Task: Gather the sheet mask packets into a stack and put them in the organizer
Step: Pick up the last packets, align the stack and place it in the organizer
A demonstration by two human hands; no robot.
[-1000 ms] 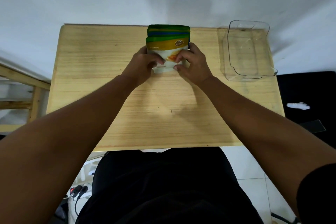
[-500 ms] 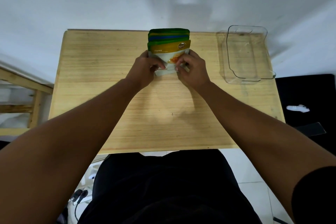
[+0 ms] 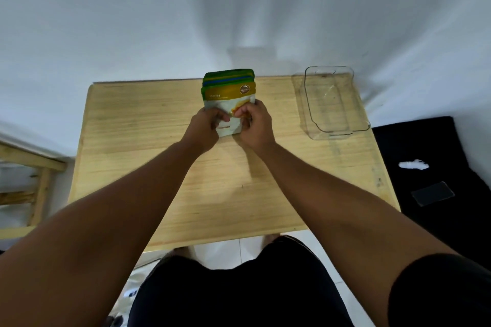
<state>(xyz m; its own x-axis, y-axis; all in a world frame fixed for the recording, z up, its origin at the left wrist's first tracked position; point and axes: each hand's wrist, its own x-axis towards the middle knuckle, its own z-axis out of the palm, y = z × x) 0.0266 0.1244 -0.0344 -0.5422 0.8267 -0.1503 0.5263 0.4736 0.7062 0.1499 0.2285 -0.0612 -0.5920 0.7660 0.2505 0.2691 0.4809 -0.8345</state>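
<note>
left hand and right hand pinch the sheet mask packets between them, clear organizer well right of the right hand. light, slick foil likely fans; clamp both side edges.

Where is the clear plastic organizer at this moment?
In the head view, the clear plastic organizer stands empty at the far right corner of the wooden table, to the right of the stack of sheet mask packets that both hands hold.
</note>
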